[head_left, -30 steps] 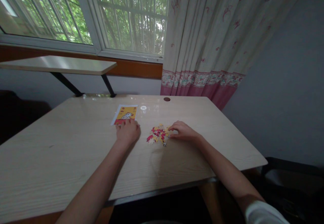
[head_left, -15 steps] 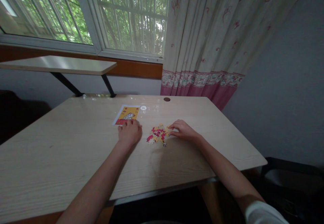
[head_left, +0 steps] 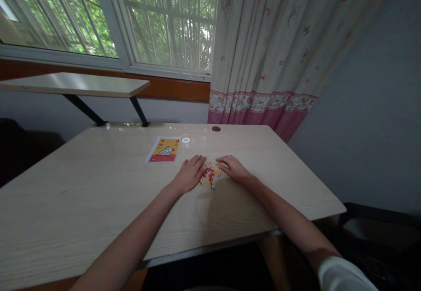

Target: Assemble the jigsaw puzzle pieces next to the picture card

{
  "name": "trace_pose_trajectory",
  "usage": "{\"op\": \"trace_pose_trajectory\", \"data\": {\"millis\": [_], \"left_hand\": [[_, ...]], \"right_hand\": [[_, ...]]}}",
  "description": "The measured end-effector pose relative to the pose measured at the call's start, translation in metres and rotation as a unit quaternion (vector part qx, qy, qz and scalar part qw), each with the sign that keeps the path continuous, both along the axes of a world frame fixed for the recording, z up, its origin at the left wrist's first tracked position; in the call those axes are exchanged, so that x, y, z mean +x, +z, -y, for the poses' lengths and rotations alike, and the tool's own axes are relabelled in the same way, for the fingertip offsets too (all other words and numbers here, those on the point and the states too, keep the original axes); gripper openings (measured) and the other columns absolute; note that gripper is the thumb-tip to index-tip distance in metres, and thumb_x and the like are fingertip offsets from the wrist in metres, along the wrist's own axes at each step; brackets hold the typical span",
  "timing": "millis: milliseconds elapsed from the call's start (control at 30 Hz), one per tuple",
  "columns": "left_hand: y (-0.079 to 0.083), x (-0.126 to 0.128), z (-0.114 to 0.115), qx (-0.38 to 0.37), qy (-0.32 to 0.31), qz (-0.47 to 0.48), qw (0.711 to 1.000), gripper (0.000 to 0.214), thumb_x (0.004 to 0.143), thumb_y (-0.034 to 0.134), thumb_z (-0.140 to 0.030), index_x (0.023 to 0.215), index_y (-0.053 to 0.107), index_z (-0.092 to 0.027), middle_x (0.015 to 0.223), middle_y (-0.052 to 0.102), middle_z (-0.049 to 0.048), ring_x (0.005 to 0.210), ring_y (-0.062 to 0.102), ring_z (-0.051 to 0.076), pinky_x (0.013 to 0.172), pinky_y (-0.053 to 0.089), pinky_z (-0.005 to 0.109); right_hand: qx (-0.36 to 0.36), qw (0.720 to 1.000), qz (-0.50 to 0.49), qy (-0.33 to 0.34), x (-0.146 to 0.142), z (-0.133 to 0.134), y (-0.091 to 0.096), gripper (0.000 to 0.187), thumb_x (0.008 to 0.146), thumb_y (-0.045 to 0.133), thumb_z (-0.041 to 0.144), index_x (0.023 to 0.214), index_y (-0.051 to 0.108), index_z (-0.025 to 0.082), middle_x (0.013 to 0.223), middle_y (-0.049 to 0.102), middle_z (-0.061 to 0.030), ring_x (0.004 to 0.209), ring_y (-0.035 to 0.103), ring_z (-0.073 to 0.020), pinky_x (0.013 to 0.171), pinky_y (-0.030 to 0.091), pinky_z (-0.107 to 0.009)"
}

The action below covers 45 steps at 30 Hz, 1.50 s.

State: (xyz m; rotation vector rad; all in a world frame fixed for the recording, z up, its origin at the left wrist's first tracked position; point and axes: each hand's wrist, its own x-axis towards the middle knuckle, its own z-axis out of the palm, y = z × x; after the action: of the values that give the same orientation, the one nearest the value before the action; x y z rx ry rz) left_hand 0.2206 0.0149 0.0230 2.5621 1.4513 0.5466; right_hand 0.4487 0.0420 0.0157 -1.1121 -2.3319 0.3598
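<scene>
A small heap of jigsaw puzzle pieces (head_left: 210, 176) in red, yellow and white lies on the desk between my hands. My left hand (head_left: 190, 175) rests flat against the heap's left side, fingers stretched out and covering part of it. At the right edge of the heap is my right hand (head_left: 233, 167), its fingers curved and the thumb a little apart. No piece shows in its grasp. Left of the heap and farther back lies a picture sheet (head_left: 164, 149), yellow and red with a white cartoon animal.
The pale wooden desk (head_left: 108, 194) has a raised shelf (head_left: 75, 83) on black legs at the back left. A round brown cable hole (head_left: 216, 129) sits near the far edge. Behind are a barred window and a patterned curtain (head_left: 256, 63); a dark chair (head_left: 378, 225) stands at right.
My left hand has moved right, from the lower edge of the picture sheet to the puzzle heap, and now covers its left part. My right hand has barely shifted.
</scene>
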Motion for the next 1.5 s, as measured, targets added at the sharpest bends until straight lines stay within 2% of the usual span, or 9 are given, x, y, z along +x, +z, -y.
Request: {"op": "trace_pose_trajectory", "data": {"millis": [133,367,500,667,767,867,1033,1167,1500], "left_hand": [[0.000,0.015,0.006,-0.052,-0.033,-0.025,0.998,0.050,0.095,0.025,-0.040,0.138,0.038,-0.017,0.144,0.038,0.0149,0.134,0.030,0.025,0.106,0.023,0.053],[-0.001,0.015,0.010,-0.048,-0.048,-0.002,0.998,0.048,0.094,0.030,-0.039,0.133,0.045,-0.015,0.140,0.044,0.0151,0.131,0.036,0.025,0.106,0.027,0.048],[0.000,0.014,0.012,-0.049,-0.059,0.032,0.997,0.051,0.094,0.030,-0.039,0.131,0.046,-0.008,0.135,0.047,0.0190,0.128,0.041,0.025,0.106,0.030,0.042],[0.007,0.011,0.013,-0.026,-0.062,0.137,0.988,0.045,0.093,0.031,-0.036,0.122,0.053,-0.010,0.125,0.055,0.0158,0.120,0.046,0.024,0.104,0.033,0.041],[0.011,0.013,0.012,-0.026,-0.039,0.224,0.974,0.038,0.090,0.037,-0.036,0.108,0.062,-0.014,0.108,0.063,0.0125,0.106,0.055,0.022,0.096,0.040,0.039],[0.010,0.018,0.011,-0.089,-0.005,0.295,0.951,0.031,0.084,0.047,-0.039,0.091,0.067,-0.017,0.089,0.067,0.0082,0.087,0.060,0.020,0.082,0.046,0.034],[0.004,0.028,0.011,-0.215,0.032,0.440,0.871,0.031,0.070,0.061,-0.044,0.075,0.067,-0.014,0.066,0.063,0.0045,0.061,0.056,0.016,0.058,0.043,0.026],[0.007,0.029,0.012,-0.249,0.057,0.516,0.818,0.033,0.065,0.065,-0.047,0.070,0.066,-0.014,0.056,0.057,0.0010,0.051,0.051,0.013,0.050,0.039,0.023],[0.009,0.026,0.011,-0.235,0.068,0.518,0.820,0.035,0.066,0.067,-0.047,0.072,0.066,-0.013,0.059,0.060,0.0013,0.052,0.053,0.013,0.051,0.041,0.024]], "right_hand": [[0.003,1.000,0.016,0.015,-0.008,0.003,-0.002,0.025,0.084,0.058,0.020,0.108,0.062,0.014,0.105,0.066,-0.0105,0.099,0.058,-0.0191,0.091,0.043,-0.034],[-0.001,0.999,-0.001,0.041,-0.013,0.014,0.000,0.026,0.083,0.056,0.020,0.109,0.063,0.018,0.104,0.067,-0.0090,0.099,0.060,-0.0183,0.089,0.044,-0.034],[-0.012,0.999,-0.004,0.048,-0.014,0.017,0.002,0.027,0.081,0.059,0.019,0.108,0.063,0.017,0.104,0.067,-0.0088,0.099,0.060,-0.0184,0.089,0.045,-0.033],[-0.017,0.995,-0.092,0.023,-0.013,0.017,0.007,0.024,0.079,0.063,0.024,0.102,0.064,0.019,0.098,0.068,-0.0061,0.091,0.061,-0.0163,0.084,0.047,-0.031],[-0.018,0.987,-0.161,0.008,-0.016,0.018,0.008,0.022,0.078,0.065,0.029,0.098,0.064,0.019,0.093,0.068,-0.0039,0.084,0.062,-0.0148,0.079,0.048,-0.028],[-0.007,0.981,-0.192,-0.009,-0.021,0.021,0.009,0.022,0.077,0.066,0.033,0.094,0.064,0.020,0.091,0.068,-0.0039,0.084,0.062,-0.0150,0.077,0.049,-0.028],[0.041,0.976,-0.215,-0.007,-0.028,0.026,0.012,0.017,0.078,0.066,0.033,0.090,0.065,0.021,0.090,0.068,-0.0050,0.087,0.061,-0.0168,0.079,0.049,-0.030],[0.060,0.977,-0.206,-0.009,-0.027,0.028,0.014,0.018,0.078,0.066,0.035,0.091,0.065,0.022,0.088,0.068,-0.0049,0.086,0.060,-0.0176,0.080,0.048,-0.031],[0.124,0.980,-0.157,-0.020,-0.024,0.022,0.014,0.023,0.083,0.060,0.041,0.091,0.067,0.022,0.087,0.069,-0.0067,0.084,0.060,-0.0188,0.081,0.045,-0.035]]}}
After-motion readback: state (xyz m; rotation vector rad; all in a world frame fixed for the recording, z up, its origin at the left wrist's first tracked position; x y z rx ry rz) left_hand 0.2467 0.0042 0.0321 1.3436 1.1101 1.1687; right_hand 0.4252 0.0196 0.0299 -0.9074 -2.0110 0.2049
